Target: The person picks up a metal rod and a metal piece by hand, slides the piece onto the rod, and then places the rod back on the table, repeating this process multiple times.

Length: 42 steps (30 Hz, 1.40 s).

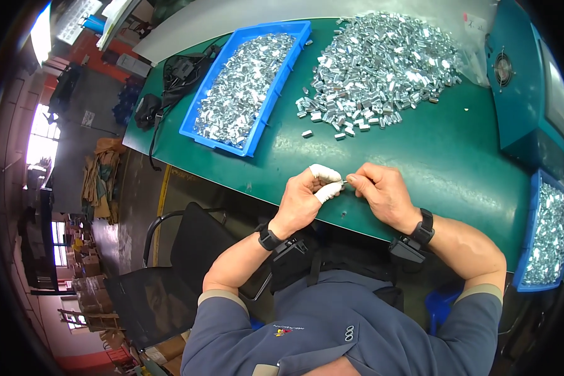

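Note:
Over the green table's front edge, my two hands meet fingertip to fingertip. My left hand (305, 195) has white covers on its thumb and forefinger, which close toward each other. From the right, the thumb and forefinger of my right hand (382, 189) pinch a small thin metallic piece (344, 182). Its far end reaches the covered fingertips, and most of it is hidden. Beyond my hands lies a big heap of small silvery metal parts (382, 69), with a few loose ones at its near edge. Both wrists carry black straps with small boxes.
A blue tray (254, 141) full of similar parts stands left of the heap. Another filled blue tray (527, 276) sits at the far right, below a teal machine (520, 81) with a fan grille. Black cables and a bag (175, 78) lie at the table's left. A black chair (200, 250) stands left of me.

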### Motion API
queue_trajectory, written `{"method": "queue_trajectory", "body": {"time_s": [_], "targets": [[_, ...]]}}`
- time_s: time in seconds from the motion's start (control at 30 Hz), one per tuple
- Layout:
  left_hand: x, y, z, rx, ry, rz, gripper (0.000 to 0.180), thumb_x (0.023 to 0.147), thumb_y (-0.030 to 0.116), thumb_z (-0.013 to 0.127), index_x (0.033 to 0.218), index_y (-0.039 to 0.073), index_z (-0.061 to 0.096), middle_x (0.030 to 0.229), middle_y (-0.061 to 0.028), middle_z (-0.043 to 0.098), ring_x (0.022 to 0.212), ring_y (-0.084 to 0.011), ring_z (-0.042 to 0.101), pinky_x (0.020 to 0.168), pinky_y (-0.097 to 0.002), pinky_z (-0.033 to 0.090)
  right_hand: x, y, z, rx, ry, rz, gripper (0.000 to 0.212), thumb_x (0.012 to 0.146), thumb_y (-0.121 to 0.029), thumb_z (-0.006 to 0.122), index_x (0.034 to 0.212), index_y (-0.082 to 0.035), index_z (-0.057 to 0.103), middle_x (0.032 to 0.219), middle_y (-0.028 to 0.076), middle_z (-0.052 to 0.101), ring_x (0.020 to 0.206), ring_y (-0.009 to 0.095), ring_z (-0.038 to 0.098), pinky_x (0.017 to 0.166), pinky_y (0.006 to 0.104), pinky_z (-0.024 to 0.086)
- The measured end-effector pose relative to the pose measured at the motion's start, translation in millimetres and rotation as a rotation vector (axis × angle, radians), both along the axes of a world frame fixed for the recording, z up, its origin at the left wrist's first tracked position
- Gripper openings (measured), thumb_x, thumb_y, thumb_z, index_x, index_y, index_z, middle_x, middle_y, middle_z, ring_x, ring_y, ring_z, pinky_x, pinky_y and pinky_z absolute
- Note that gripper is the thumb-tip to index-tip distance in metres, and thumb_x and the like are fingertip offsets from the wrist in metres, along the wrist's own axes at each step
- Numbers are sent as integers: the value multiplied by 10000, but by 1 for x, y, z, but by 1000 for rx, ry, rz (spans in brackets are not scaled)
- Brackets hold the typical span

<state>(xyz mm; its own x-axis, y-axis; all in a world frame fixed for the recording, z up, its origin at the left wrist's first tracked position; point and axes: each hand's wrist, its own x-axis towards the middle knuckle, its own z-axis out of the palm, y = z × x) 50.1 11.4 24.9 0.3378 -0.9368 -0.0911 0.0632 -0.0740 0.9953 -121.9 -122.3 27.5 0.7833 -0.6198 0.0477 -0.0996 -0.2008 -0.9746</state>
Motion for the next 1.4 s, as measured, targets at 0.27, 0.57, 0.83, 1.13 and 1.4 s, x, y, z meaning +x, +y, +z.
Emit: {"method": "queue_trajectory", "body": {"time_s": [0.27,0.57,0.83,1.13,1.4], "targets": [[63,-4,32,-61,-482,227,145,965,42,717,1099,15,669,987,-45,722,891,-112,676,802,-270,543,-2,-7,-8,169,-138,-56,176,1028,-150,664,930,-4,673,760,-4,647,690,48,526,621,227,424],[86,-44,31,-107,-1366,100,296,812,118,826,1088,70,728,1078,-103,674,1024,-334,637,902,-419,526,-1,-6,-9,228,-169,-55,140,1029,-141,661,989,-8,667,822,-4,652,732,55,541,646,224,439],[55,-28,30,-135,-1117,32,171,846,39,790,1005,55,728,963,-89,697,902,-294,672,787,-378,537,-1,-6,-11,273,-217,-111,134,1031,-154,664,1027,-20,665,842,0,657,739,47,545,607,201,417],[16,-25,40,-150,-991,-89,191,845,39,798,1023,44,729,954,-106,727,883,-289,690,784,-374,546,-2,-13,-12,225,-193,-99,169,1032,-182,672,998,-16,672,818,-3,662,727,47,549,608,219,435],[18,-25,19,-374,-939,-21,217,834,69,800,1034,78,715,950,-126,695,897,-354,666,788,-424,546,2,-15,-6,5,1,-96,316,1037,-210,618,788,-16,635,663,6,600,600,97,512,554,275,399]]}}
